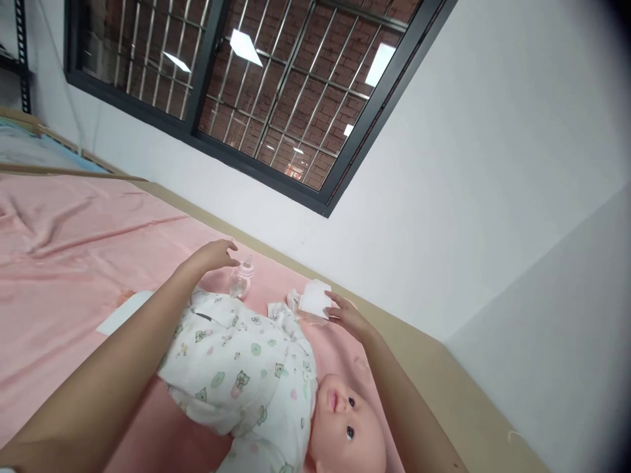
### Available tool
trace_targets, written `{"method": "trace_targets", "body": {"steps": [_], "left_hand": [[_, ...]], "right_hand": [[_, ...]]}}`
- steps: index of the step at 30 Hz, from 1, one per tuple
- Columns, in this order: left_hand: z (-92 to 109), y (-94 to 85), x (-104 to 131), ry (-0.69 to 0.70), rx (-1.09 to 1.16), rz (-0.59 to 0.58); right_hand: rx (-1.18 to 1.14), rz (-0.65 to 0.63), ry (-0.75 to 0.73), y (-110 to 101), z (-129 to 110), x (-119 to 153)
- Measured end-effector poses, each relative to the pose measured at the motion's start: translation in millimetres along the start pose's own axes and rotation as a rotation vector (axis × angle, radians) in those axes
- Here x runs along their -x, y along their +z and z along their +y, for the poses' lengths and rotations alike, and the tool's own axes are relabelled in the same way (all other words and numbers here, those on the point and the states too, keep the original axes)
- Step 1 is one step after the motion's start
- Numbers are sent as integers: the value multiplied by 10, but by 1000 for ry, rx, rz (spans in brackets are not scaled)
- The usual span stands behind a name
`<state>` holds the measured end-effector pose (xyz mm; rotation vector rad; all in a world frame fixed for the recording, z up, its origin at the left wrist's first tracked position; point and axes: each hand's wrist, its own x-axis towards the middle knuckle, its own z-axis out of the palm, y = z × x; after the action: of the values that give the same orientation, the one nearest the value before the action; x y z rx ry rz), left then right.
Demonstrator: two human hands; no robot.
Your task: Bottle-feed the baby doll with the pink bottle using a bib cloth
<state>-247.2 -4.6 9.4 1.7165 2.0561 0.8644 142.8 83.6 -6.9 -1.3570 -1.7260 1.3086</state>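
A baby doll (348, 427) in a white patterned outfit (246, 368) lies face up on a pink blanket (73, 263), its head toward the bottom right. Beyond its body, a small baby bottle (241, 279) with a pink collar stands on the blanket. My left hand (214, 256) is just left of the bottle's top, fingers apart, holding nothing. At the right, my right hand (345, 312) has its thumb and a finger at the edge of a white folded cloth or pad (315, 299), beside the doll's sleeve.
Another white sheet (123, 315) lies partly behind my left forearm. A tan board edge (409, 328) runs between blanket and white wall (444, 164). Above is a barred window (276, 85). A blue item (64, 154) lies at the far left.
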Motion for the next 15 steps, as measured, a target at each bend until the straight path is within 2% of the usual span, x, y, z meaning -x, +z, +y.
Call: {"method": "trace_targets", "body": {"steps": [5,9,11,15], "left_hand": [[-6,10,-8,-11,-11,-8],[23,41,-1,-9,-14,-20],[47,49,13,-7,-14,-27],[90,40,48,-3,-15,-35]], "right_hand": [[-13,-29,73,-79,161,-82],[4,-10,69,-98,239,-55],[-5,37,50,-93,253,-32],[-25,232,3,-99,223,-3]]}}
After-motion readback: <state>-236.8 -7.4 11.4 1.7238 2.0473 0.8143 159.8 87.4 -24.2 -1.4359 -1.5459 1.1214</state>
